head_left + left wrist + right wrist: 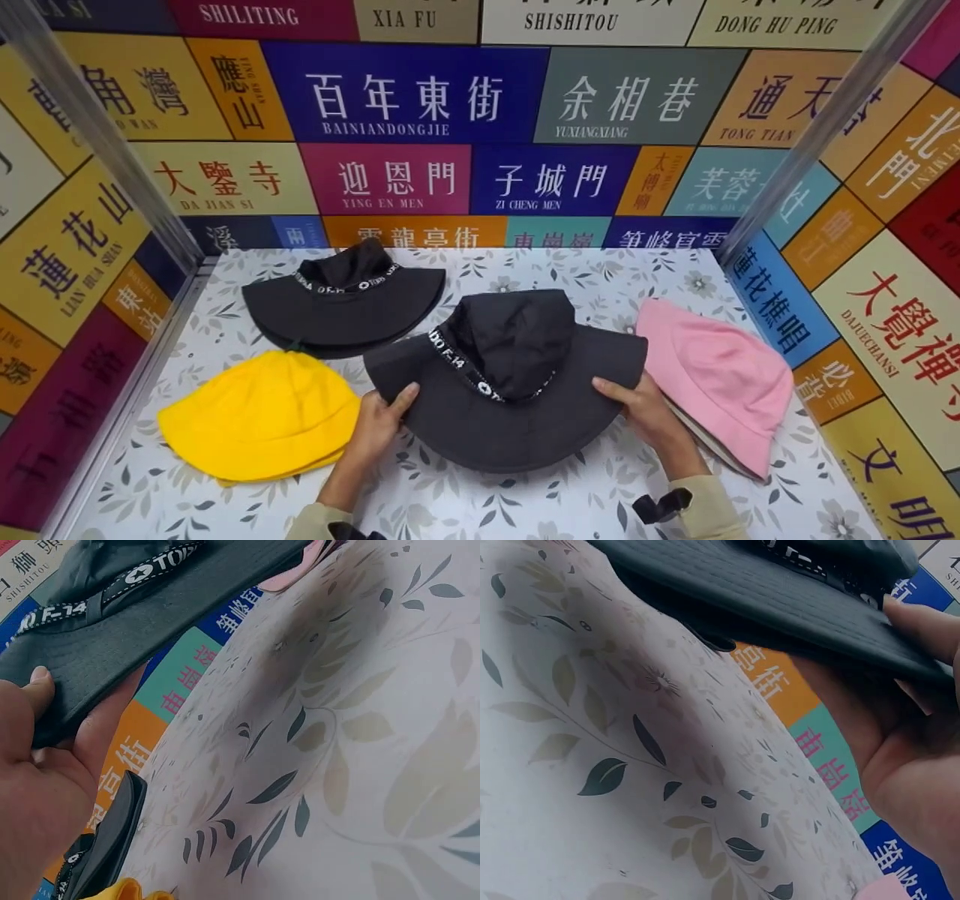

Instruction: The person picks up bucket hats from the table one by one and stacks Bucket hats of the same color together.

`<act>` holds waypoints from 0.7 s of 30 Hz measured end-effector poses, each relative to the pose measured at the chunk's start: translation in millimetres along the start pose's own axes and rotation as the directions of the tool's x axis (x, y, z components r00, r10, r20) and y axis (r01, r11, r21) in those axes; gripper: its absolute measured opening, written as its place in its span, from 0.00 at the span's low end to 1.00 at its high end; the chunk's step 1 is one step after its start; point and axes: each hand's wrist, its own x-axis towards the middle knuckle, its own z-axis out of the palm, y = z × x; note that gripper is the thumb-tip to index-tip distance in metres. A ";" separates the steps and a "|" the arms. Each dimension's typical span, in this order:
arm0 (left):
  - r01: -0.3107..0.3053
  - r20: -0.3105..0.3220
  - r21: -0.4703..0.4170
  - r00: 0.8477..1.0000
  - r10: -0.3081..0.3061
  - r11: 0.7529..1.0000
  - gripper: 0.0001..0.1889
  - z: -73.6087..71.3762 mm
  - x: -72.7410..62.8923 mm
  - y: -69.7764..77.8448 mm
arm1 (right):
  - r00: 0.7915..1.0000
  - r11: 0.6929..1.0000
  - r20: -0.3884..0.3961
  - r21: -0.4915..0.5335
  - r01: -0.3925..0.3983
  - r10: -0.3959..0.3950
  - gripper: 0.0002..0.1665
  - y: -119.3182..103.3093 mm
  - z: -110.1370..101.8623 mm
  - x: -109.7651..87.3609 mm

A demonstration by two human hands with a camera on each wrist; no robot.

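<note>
A black bucket hat (517, 435) with a white-lettered band is held up over the table by both hands, its wide brim tilted toward the head camera. The left hand (377, 424) pinches the brim's left side, thumb on top and fingers beneath. On the brim's right side the right hand (645, 409) grips in the same way. The left wrist view shows the thumb pressing the brim (112, 667) close up. In the right wrist view the fingers pass under the brim (780, 622), and the hat's underside is mostly hidden.
Another black bucket hat (337, 319) lies at the back left. A yellow hat (262, 420) sits at the left, near the left hand. A pink hat (727, 382) lies at the right, beside the right forearm. The floral-print table (585, 277) meets sign-covered walls (405, 97).
</note>
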 end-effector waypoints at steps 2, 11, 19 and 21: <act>0.002 0.006 -0.017 1.000 -0.002 1.000 0.13 1.3 -0.1 -0.7 | 0.999 1.000 -0.046 -0.016 0.005 -0.005 0.32 1.6 1.8 0.2; 0.103 0.009 -0.175 0.995 -0.103 0.979 0.19 3.8 0.6 -3.9 | 0.976 0.995 -0.213 -0.088 -0.051 0.031 0.35 7.1 1.2 -5.6; 0.200 0.015 -0.272 0.979 -0.204 0.941 0.21 1.5 0.2 -12.0 | 0.962 0.991 -0.246 -0.031 -0.134 0.122 0.35 16.1 -6.0 -9.9; 0.198 0.002 -0.274 0.979 -0.206 0.941 0.23 1.1 0.2 -14.9 | 0.960 0.990 -0.246 -0.023 -0.140 0.130 0.35 19.0 -7.1 -9.7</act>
